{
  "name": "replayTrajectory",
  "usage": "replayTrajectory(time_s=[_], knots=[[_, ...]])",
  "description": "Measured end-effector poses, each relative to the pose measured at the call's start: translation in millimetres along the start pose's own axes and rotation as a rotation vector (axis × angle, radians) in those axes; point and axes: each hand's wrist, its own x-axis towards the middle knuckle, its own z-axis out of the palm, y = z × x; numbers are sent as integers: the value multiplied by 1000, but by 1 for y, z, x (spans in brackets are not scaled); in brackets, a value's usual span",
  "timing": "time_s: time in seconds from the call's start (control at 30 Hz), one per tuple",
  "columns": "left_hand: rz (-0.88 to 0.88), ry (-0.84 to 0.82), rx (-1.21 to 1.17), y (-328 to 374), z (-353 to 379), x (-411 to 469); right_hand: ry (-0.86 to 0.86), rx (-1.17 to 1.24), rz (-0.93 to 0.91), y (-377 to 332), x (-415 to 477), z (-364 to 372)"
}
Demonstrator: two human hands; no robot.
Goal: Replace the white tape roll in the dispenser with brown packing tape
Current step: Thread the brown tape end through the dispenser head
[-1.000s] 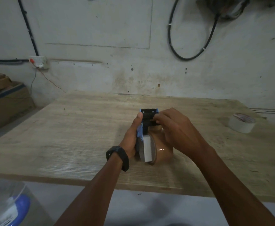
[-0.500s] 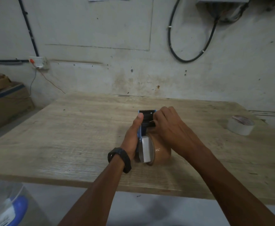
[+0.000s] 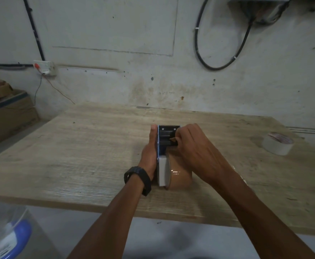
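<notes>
Hands — left hand (image 3: 150,150) gripping one dispenser (image 3: 167,136), right hand (image 3: 194,146) pinching brown tape (image 3: 181,174) — one white roll (image 3: 277,143) apart.

- The right hand (image 3: 196,146) covers the right side of the dispenser (image 3: 167,139); its fingertips are tucked against the dark roller, so what they pinch is unclear, perhaps a brown tape end.
- The left hand (image 3: 150,152) hides the dispenser's left face; only the thumb shows along the blue edge.
- The brown tape roll (image 3: 181,174), just behind the dispenser's head, is partly covered by the right wrist.
- Far right of the dispenser, the print on the white tape roll (image 3: 277,144) is too small to read.
- Near left of the dispenser, a blurred clear container (image 3: 5,234) is cut off by the frame's corner.
</notes>
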Motion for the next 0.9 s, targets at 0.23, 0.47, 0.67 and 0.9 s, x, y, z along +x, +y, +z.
replayTrajectory(time_s=[0.23, 0.47, 0.67, 0.9], knots=[[35, -40, 65, -1, 1, -6, 60, 139, 200, -17, 3, -2], [39, -79, 115, 5, 1, -12, 211, 358, 267, -31, -9, 5], [84, -168, 127, 4, -4, -12, 219, 395, 287, -27, -7, 3], [122, -179, 104, 1, -7, -8, 304, 293, 186, -23, -9, 11]])
